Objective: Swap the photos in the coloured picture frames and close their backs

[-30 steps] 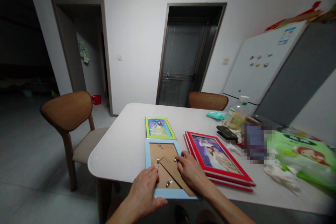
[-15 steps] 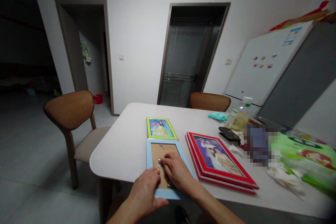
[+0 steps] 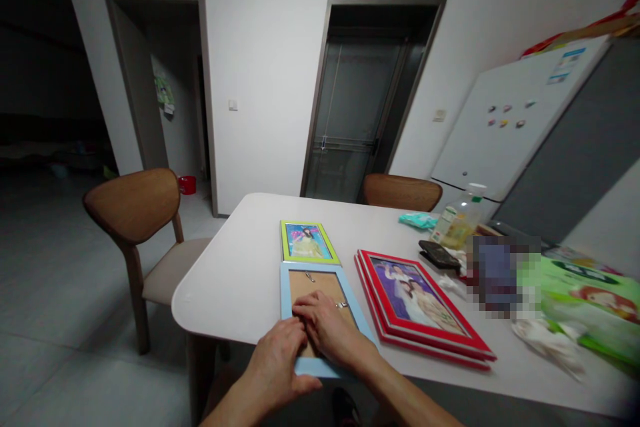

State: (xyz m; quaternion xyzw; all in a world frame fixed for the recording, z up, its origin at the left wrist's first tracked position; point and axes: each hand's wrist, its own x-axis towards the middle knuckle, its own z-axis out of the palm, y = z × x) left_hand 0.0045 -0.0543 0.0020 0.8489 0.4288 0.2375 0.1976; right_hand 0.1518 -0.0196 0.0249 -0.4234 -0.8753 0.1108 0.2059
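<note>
A light blue picture frame (image 3: 325, 367) lies face down at the table's near edge, its brown backboard (image 3: 320, 283) facing up. Metal fittings (image 3: 341, 305) show on the backboard at the right side, and a metal hanger (image 3: 310, 276) sits at the far end. My left hand (image 3: 280, 353) grips the frame's near left side, thumb at the near edge. Over the backboard my right hand (image 3: 325, 323) has its fingers bent and pressed together by the left inner edge; whatever lies under the fingertips is hidden.
Beyond lies a lime-green framed photo (image 3: 309, 241). Two stacked red frames (image 3: 420, 300) are on the right. Farther right are a black wallet-like item (image 3: 439, 255), a bottle (image 3: 457, 220), crumpled tissues (image 3: 547, 343) and a green package (image 3: 590, 300). A wooden chair (image 3: 133, 207) stands left.
My right hand has shifted slightly left across the backboard, covering the left metal fitting and uncovering one on the right. My left hand stays on the frame. The view has tilted a little.
</note>
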